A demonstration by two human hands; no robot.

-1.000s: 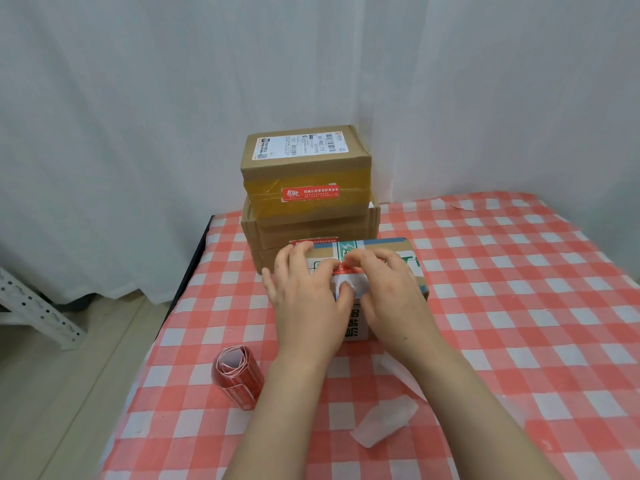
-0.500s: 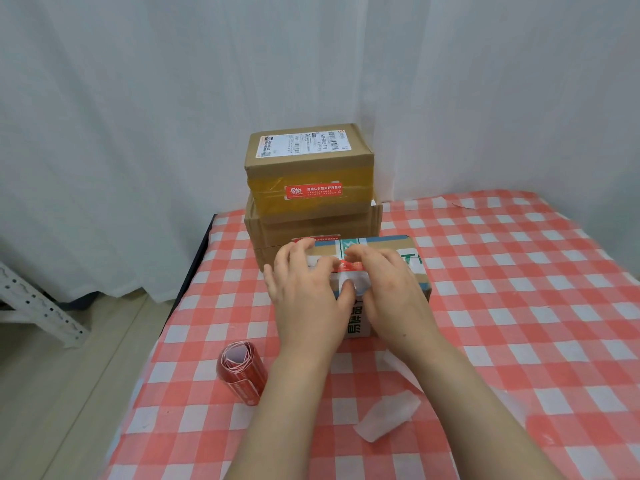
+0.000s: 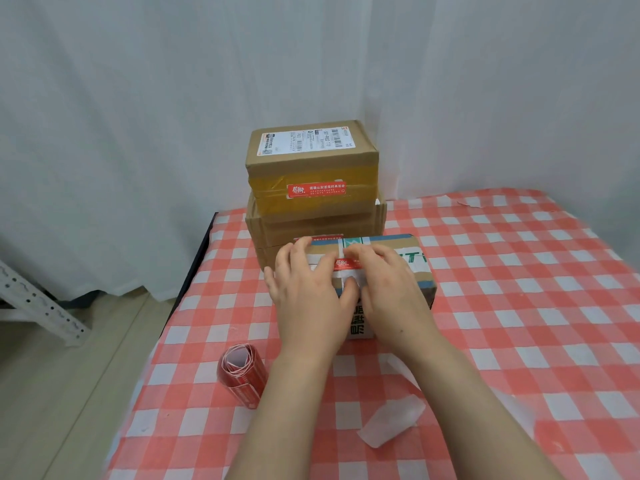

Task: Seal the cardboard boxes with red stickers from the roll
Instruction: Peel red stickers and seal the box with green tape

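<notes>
A small cardboard box (image 3: pixel 412 261) with green print and blue tape lies on the checked tablecloth in front of me. A red sticker (image 3: pixel 346 264) lies across its top near edge. My left hand (image 3: pixel 308 292) and my right hand (image 3: pixel 388 289) both press flat on the sticker and box, fingers spread, covering most of the box's left half. The red sticker roll (image 3: pixel 242 374) stands on the cloth to the left of my left forearm.
Behind the small box stands a stack of cardboard boxes; the top box (image 3: pixel 311 168) carries a red sticker (image 3: pixel 317 190) on its front. White backing-paper scraps (image 3: pixel 393 424) lie near my right forearm. The table's left edge (image 3: pixel 197 265) drops to the floor.
My fingers have slid a little outward along the red sticker, so more of it shows between my hands. The box and the roll have stayed in place.
</notes>
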